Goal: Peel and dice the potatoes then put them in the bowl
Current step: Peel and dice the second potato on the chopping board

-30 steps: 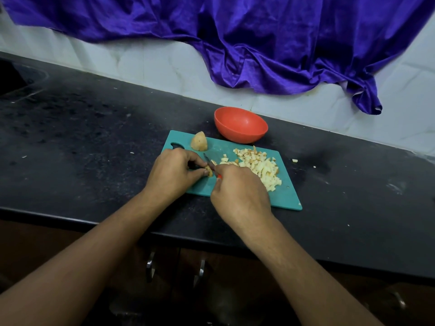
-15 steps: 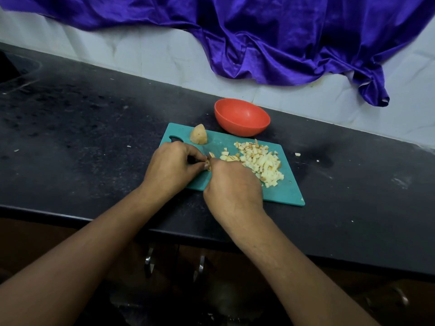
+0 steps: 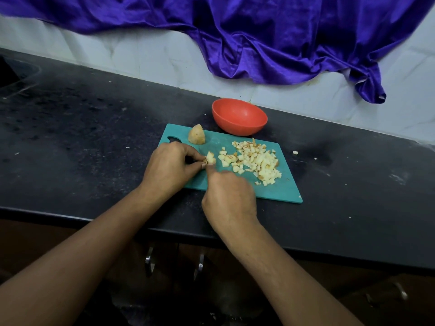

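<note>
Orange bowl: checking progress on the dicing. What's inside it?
The bowl looks empty; the part of its inside behind the near rim is hidden. The diced potato sits on the cutting board.

Purple satin cloth (image 3: 270,43) drapes white tiled wall (image 3: 141,57) above black countertop (image 3: 82,128)

A black, dusty counter (image 3: 94,137) is carrying a teal board (image 3: 277,189), lying flat near its front edge. A red bowl (image 3: 239,116) is sitting upright just behind the board, touching or nearly so. A few pale potato bits (image 3: 295,152) are lying loose just right of the board.
</note>
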### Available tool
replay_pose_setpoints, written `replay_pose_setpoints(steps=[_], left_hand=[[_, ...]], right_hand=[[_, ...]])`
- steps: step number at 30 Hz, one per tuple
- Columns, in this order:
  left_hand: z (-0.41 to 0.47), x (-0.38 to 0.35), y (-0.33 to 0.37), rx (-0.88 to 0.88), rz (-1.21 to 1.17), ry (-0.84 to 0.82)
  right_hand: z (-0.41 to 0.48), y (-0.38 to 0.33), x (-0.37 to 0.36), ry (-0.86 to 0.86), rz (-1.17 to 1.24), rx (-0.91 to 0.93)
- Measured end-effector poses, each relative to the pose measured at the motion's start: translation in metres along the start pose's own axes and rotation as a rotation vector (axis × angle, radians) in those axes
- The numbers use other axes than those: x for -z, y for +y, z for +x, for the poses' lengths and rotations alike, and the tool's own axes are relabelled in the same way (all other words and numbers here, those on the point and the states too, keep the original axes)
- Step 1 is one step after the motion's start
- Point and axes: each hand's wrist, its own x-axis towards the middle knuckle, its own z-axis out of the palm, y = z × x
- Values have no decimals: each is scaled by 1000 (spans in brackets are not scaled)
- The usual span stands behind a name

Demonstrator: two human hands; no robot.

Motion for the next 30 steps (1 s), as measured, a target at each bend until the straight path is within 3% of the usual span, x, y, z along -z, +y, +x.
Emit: replay_pose_setpoints(steps=[7,12,15,25,30], left_hand=[[0,1,0,6,-8,-14],[-1,2,0,4,-31,-10],[1,2,-1,41,-101,-2],[2,4,-2,93,-167,138],[2,4,-1,99,-139,116]], right_hand=[[-7,17,-7,18,74,7],[-4,50,-10,33,523,-157],[-2,61,-11,82,652,-225],[-19,33,-3,99,243,50],[-12,52,1,85,130,-46]])
